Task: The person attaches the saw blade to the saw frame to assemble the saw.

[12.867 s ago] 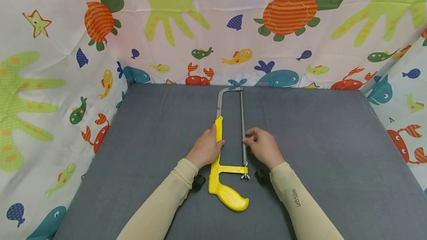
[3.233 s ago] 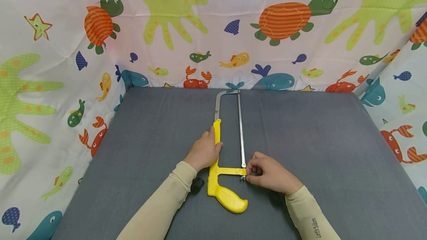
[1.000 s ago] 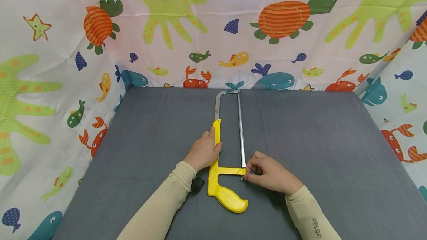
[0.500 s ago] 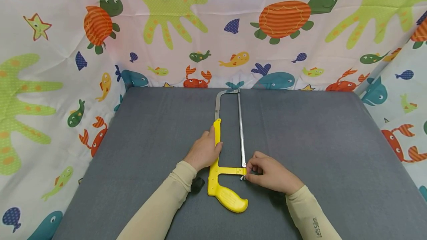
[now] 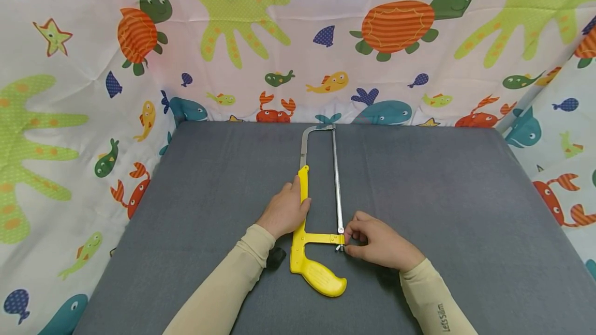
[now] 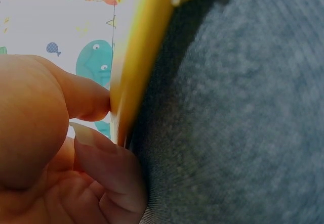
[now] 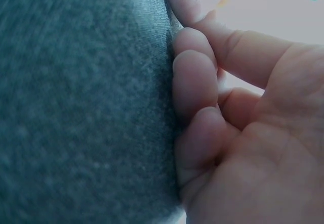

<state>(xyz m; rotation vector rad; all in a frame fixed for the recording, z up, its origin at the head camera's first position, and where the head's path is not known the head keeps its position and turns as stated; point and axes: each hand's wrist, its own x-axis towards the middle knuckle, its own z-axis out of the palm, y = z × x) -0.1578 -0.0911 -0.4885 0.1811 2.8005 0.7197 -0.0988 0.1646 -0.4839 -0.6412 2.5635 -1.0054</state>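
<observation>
A hacksaw (image 5: 321, 276) with a yellow handle and frame lies flat on the grey cloth, its steel bow pointing away. My left hand (image 5: 282, 211) grips the yellow frame above the handle, thumb on the inner side. In the left wrist view, the thumb and a finger close on the yellow bar (image 6: 139, 57). The blade (image 5: 337, 180) runs along the right side. At its near end, below the yellow crosspiece, sits a small metal wing nut (image 5: 339, 248). My right hand (image 5: 384, 242) has its thumb and forefinger at this nut, the other fingers curled; the right wrist view hides the nut.
A dark grey cloth (image 5: 223, 169) covers the table. Behind and at both sides hangs a white curtain (image 5: 177, 25) printed with sea animals. A small black object (image 5: 276, 258) shows beneath the left wrist.
From beside the middle of the blade, my right hand has come down to the wing nut. The nut's wings have turned over the last second. My left hand keeps its grip.
</observation>
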